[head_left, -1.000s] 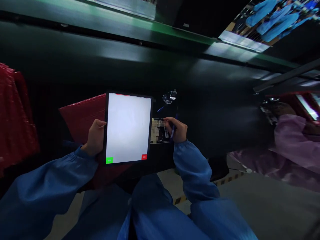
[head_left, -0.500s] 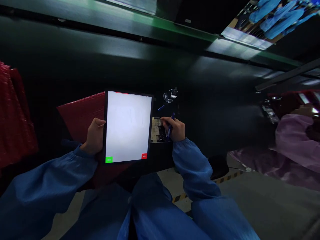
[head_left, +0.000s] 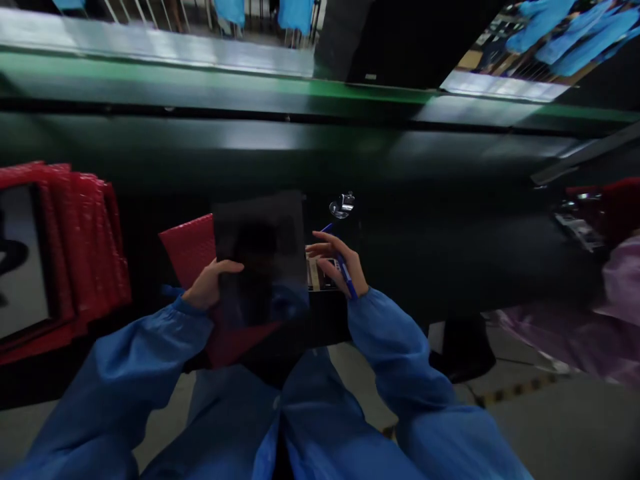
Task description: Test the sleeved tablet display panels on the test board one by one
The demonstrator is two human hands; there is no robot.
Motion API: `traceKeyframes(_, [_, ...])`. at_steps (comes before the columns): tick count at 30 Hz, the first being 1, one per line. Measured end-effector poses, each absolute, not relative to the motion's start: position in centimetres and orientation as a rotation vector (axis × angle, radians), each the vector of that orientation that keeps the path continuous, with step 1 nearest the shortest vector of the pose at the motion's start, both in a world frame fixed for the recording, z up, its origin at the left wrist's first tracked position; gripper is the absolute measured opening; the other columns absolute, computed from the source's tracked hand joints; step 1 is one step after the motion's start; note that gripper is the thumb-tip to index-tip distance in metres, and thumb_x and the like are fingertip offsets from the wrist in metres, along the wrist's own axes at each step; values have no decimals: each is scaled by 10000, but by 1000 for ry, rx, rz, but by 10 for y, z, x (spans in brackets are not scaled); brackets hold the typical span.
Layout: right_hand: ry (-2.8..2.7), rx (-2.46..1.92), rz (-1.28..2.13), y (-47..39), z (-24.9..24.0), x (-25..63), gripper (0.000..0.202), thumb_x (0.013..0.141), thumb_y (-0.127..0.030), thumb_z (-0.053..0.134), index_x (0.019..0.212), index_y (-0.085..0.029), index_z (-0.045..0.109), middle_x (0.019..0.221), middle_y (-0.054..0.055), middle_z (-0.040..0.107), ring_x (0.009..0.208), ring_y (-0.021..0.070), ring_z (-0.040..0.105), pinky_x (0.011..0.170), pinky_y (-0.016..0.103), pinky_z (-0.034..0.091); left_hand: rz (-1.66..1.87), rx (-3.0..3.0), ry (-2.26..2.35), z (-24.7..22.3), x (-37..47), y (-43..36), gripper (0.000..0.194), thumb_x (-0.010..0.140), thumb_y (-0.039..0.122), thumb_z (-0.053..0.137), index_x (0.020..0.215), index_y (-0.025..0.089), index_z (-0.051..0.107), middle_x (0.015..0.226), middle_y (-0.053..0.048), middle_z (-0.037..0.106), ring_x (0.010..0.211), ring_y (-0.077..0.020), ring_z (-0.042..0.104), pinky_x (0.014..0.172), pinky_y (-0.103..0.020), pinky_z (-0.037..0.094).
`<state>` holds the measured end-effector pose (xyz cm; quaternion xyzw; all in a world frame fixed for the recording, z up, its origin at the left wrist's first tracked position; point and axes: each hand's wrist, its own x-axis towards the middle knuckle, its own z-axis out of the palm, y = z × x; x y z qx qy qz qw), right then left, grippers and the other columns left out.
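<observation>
A long dark bench is filling the middle of the frame, with a green strip running along its far edge. At the left edge a stack of red padded sleeves is standing by, too blurred to count. One more red sleeve is lying left of centre, under the tablet.

The one tablet is sitting at centre frame with its screen showing dark. The left hand is gripping its left edge, thumb laid over the front and the other fingers hidden behind it. Just right of the tablet, one small circuit board is lying on the bench, partly covered.

The right hand is hovering over that board with its fingers spread, while one blue pen is being pinched between them. Whether the fingertips are touching the board cannot be told through the blur.

Judging from the dark screen and the pen in hand, the checking of the board looks to be midway: the tablet is not put down and the board is not bagged.

One small shiny metal piece is resting just above the hands. At the right edge, a person's pale purple sleeve is showing.
</observation>
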<state>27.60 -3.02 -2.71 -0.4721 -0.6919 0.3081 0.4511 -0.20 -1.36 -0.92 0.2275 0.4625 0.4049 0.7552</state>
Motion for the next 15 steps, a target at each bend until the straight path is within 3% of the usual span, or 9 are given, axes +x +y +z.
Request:
traceKeyframes(2, [-1760, -989, 897, -26, -7, 257, 588, 885, -527, 691, 1347, -196, 541, 1047, 68, 731, 915, 201, 716, 791, 316, 593, 1003, 668, 1070, 5, -9, -24, 307, 473, 170, 880, 741, 177, 729, 727, -6, 747, 661, -175, 694, 639, -239, 578])
traceKeyframes(5, [-1820, -871, 778, -21, 23, 236, 309, 947, -470, 641, 1058, -183, 674, 865, 20, 727, 769, 161, 705, 703, 266, 584, 1083, 1206, 1144, 36, -28, -40, 271, 617, 252, 877, 871, 218, 787, 925, -38, 781, 890, -239, 728, 873, -313, 588])
traceKeyframes(7, [-1897, -719, 648, -20, 37, 229, 235, 1005, -378, 569, 944, -190, 694, 888, 20, 733, 805, 159, 709, 743, 275, 588, 906, 1655, 1069, 58, -44, -51, 298, 798, 309, 756, 1092, 266, 778, 1156, -51, 749, 1123, -287, 683, 1051, -381, 513])
traceKeyframes(9, [-1971, -541, 431, -19, 42, 228, 163, 1012, -267, 551, 993, -212, 703, 1041, 32, 745, 940, 169, 709, 840, 299, 587, 716, 2062, 989, 73, -59, -62, 396, 959, 291, 552, 1344, 340, 631, 1415, -17, 603, 1347, -287, 532, 1191, -465, 365])
traceKeyframes(11, [-1993, -473, 142, -15, 41, 232, 173, 968, -200, 606, 1116, -251, 680, 1223, 39, 705, 1070, 183, 678, 920, 332, 571, 652, 2440, 968, 78, -69, -72, 492, 1000, 222, 473, 1465, 380, 473, 1540, 2, 453, 1453, -260, 382, 1241, -502, 244])
traceKeyframes(13, [-1961, -548, -54, -7, 35, 237, 368, 899, -221, 700, 1253, -267, 611, 1358, 66, 630, 1181, 219, 626, 982, 385, 548, 642, 2755, 893, 74, -74, -79, 573, 980, 151, 508, 1507, 353, 411, 1544, -35, 440, 1459, -249, 355, 1247, -489, 226])
traceKeyframes(15, [-1967, -653, -18, 5, 26, 238, 596, 859, -300, 748, 1396, -241, 497, 1463, 114, 533, 1313, 272, 533, 1064, 470, 490, 622, 2966, 737, 67, -75, -85, 614, 948, 103, 557, 1509, 315, 422, 1497, -68, 500, 1441, -248, 380, 1240, -467, 255])
